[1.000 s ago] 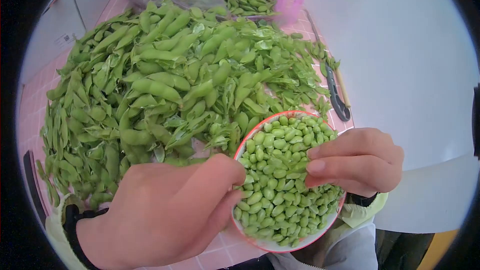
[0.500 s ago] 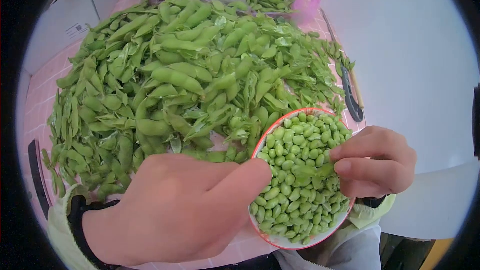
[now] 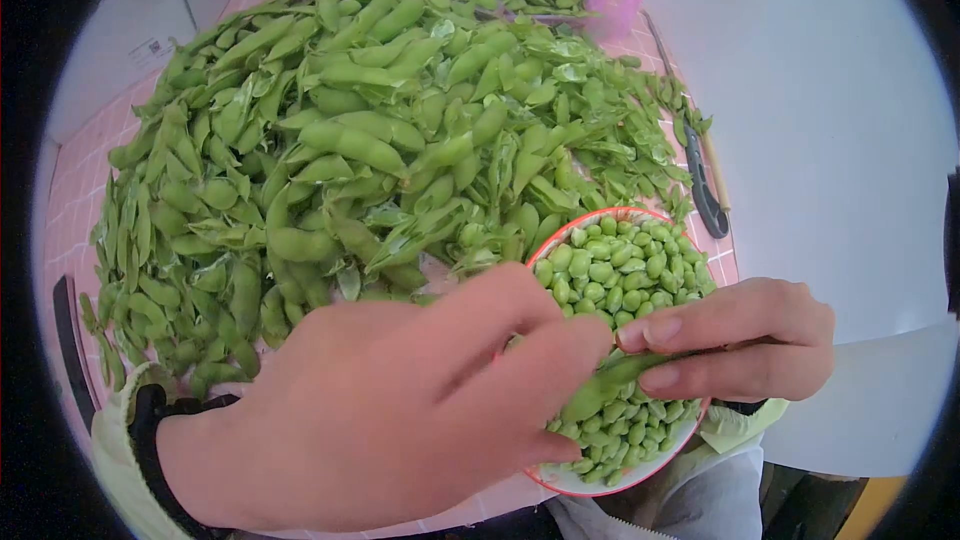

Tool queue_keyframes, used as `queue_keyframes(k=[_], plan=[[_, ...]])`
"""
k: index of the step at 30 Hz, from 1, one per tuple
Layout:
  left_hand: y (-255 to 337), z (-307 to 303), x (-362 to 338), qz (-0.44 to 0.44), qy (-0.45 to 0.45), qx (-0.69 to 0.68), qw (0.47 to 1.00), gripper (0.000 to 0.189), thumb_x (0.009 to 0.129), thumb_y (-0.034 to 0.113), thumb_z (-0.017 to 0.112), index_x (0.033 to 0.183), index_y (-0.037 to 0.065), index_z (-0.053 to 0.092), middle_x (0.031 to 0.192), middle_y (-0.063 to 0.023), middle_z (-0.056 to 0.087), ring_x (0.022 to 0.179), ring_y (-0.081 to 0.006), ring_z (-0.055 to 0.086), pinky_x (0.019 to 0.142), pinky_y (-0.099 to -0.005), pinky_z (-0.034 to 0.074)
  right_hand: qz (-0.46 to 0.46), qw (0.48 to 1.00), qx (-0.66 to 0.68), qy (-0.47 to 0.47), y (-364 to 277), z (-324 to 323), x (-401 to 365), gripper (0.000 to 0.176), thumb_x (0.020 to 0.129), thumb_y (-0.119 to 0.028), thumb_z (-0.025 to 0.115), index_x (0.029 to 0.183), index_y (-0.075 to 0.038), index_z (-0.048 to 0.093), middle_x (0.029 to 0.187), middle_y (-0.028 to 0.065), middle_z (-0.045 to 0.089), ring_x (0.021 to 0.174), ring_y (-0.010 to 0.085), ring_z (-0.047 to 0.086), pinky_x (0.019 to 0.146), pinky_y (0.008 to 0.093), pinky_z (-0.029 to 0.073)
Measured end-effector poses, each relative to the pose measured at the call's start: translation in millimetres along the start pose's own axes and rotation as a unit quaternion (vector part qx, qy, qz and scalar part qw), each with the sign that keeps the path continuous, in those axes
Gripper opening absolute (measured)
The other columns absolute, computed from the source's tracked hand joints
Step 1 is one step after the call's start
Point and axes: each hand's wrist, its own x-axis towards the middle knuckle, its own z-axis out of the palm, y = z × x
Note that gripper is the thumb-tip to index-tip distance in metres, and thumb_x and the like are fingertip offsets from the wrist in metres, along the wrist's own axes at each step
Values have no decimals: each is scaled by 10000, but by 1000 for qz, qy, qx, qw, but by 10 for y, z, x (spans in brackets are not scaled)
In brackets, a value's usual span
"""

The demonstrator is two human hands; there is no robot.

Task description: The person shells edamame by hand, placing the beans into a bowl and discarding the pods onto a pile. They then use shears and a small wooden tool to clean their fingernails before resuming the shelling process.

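Heaped pods (image 3: 340, 145) are spread on the bench (image 3: 72, 190). Left hand (image 3: 380, 420): fingers curled over the bowl (image 3: 655, 462); whether the single pod (image 3: 600, 392) is pinched there too cannot be told, the tips being partly hidden. That pod is held over the beans (image 3: 610, 275), gripped between right hand's (image 3: 765, 325) thumb and finger. Risk: beans could be shot past the rim by a hard squeeze; the bowl could be tipped by wrist pressure. Count: hands, two; bowl, one; held pod, one; grey handle (image 3: 696, 165), one; heaped pods and beans, uncountable.
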Motion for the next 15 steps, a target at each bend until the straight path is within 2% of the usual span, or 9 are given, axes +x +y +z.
queue_keyframes(k=[3,9,11,12,14,15], plan=[[-6,43,-23,28,3,13,1000,490,674,242,804,1081,42,619,885,-86,611,676,-230,622,566,-309,514,-18,998,-8,-52,3,-36,41,271,787,-51,631,1032,50,687,1115,164,646,930,195,664,812,263,550],[85,73,-17,10,0,53,999,344,689,129,759,993,42,624,840,-84,605,607,-235,605,511,-308,493,103,977,84,-166,-126,-133,91,277,785,42,691,1038,133,627,1065,242,641,939,308,677,842,334,572],[102,72,-7,1,8,32,999,291,696,81,720,965,39,618,822,-86,598,596,-235,599,496,-313,484,76,985,65,-138,-94,-85,64,273,780,22,672,1035,116,642,1056,225,646,886,274,674,767,307,570],[107,71,-5,-3,11,22,1000,267,700,57,701,952,37,615,812,-87,595,591,-236,596,489,-315,480,32,996,28,-77,-46,40,4,268,775,1,652,1025,98,662,1046,206,650,816,232,677,688,274,567],[83,47,-25,12,-2,20,1000,253,704,30,682,948,31,610,799,-92,587,584,-244,591,485,-321,475,-18,999,-24,-28,-27,98,8,260,758,-22,674,1003,66,683,1011,188,661,753,204,686,615,244,565],[73,37,-30,19,-8,19,1000,247,707,17,672,946,28,608,792,-94,584,580,-248,588,483,-325,472,-24,998,-38,-39,-34,60,64,258,747,-26,717,991,53,684,986,189,667,761,218,693,621,248,565]])
